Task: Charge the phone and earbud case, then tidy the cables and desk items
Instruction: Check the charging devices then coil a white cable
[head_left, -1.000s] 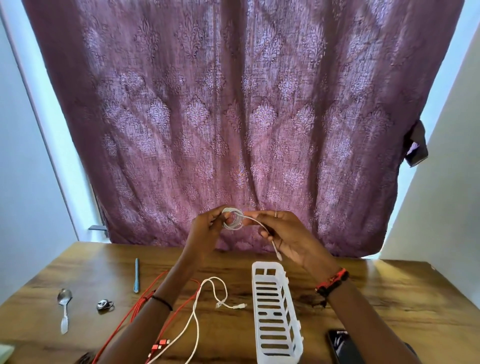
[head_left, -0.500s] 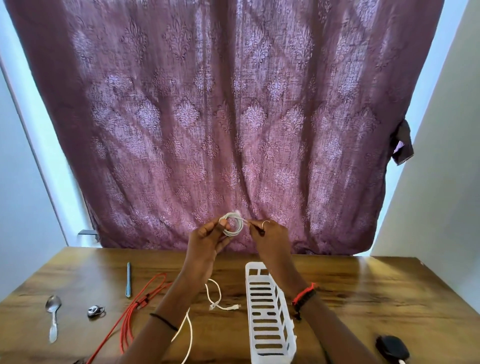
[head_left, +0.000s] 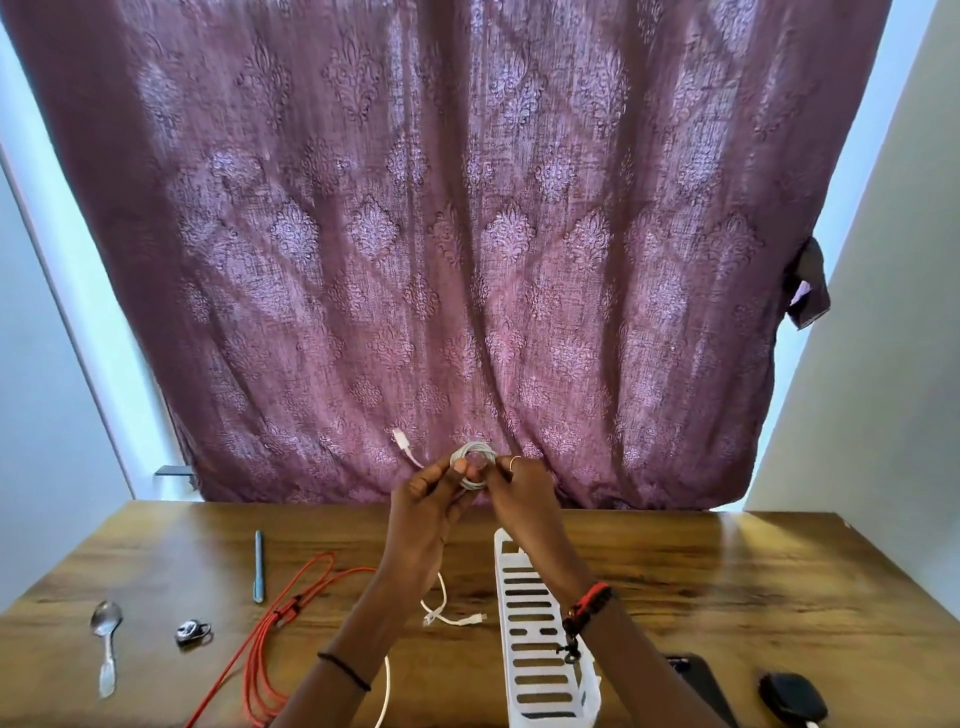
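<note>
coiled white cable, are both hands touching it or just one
Touching, both. The head view shows the coiled white cable pinched between the left hand and right hand, fingers of each on the loop, held up above the desk.

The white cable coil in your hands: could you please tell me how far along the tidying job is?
Looks done: little, since the white slotted basket appears empty. In hand: the left hand and right hand hold a nearly wound white cable coil, its plug end sticking out. Left: the red cable, loose white cable, pen, spoon, phone and black case lie on the desk.
</note>
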